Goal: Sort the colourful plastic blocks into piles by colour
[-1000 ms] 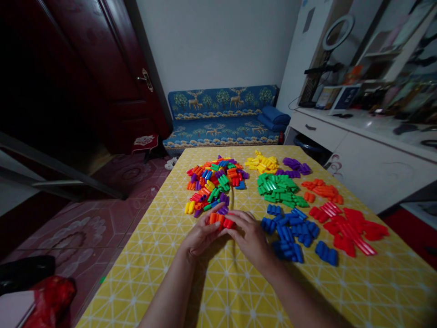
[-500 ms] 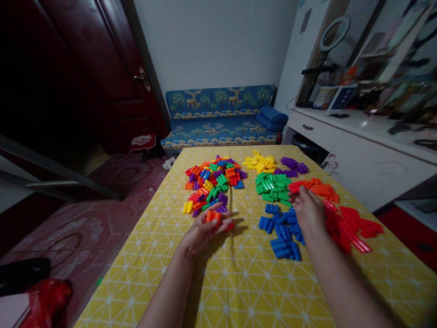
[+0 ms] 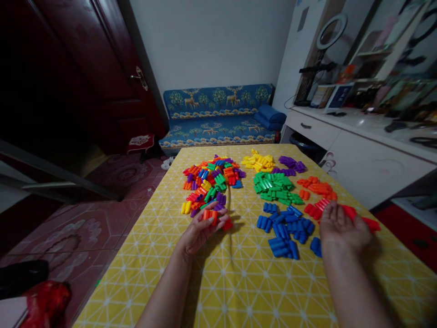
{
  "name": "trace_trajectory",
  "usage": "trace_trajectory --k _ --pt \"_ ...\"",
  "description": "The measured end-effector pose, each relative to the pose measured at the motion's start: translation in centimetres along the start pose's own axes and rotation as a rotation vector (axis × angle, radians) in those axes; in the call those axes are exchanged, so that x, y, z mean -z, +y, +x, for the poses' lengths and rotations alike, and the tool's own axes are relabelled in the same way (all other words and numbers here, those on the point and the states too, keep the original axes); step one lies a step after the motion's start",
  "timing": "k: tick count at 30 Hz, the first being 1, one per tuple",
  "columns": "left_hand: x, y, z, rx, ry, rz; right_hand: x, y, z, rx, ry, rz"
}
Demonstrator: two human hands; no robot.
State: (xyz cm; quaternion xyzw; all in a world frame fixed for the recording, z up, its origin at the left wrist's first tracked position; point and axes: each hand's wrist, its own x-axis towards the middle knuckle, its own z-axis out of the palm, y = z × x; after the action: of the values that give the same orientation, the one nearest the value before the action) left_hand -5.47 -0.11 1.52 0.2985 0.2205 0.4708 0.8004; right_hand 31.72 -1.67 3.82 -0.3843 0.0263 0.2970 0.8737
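Note:
My left hand [image 3: 200, 230] has its fingers curled round an orange tube-shaped plastic block [image 3: 210, 216], just in front of the mixed-colour heap of blocks [image 3: 218, 181]. A red block [image 3: 227, 224] shows by its fingertips; whether it is held I cannot tell. Over on the right, my right hand [image 3: 343, 230] is turned palm up with fingers apart, over the red blocks [image 3: 313, 210], partly hiding them. Blue blocks [image 3: 283, 230] lie to its left. Beyond it are orange blocks [image 3: 317, 187] and green blocks [image 3: 275, 186].
Yellow blocks [image 3: 257, 161] and purple blocks [image 3: 291, 164] lie at the far side of the table with the yellow patterned cloth [image 3: 218, 282]. A blue sofa [image 3: 215, 127] stands behind it. To the right is a white cabinet [image 3: 372, 155] with items on top.
My right hand has moved from the orange blocks back and right to the red ones, turning palm up and opening. My left hand stays nearly in place with the orange block.

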Motion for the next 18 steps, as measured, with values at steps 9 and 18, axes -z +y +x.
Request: trace_trajectory --k 9,18 --pt "-0.2 0.1 -0.1 -0.028 -0.040 -0.037 -0.8 1.0 -1.3 -0.182 -0.082 -0.262" --pt "-0.2 0.1 -0.1 -0.029 -0.051 -0.069 -0.1 1.6 2.3 -0.187 -0.051 -0.510"
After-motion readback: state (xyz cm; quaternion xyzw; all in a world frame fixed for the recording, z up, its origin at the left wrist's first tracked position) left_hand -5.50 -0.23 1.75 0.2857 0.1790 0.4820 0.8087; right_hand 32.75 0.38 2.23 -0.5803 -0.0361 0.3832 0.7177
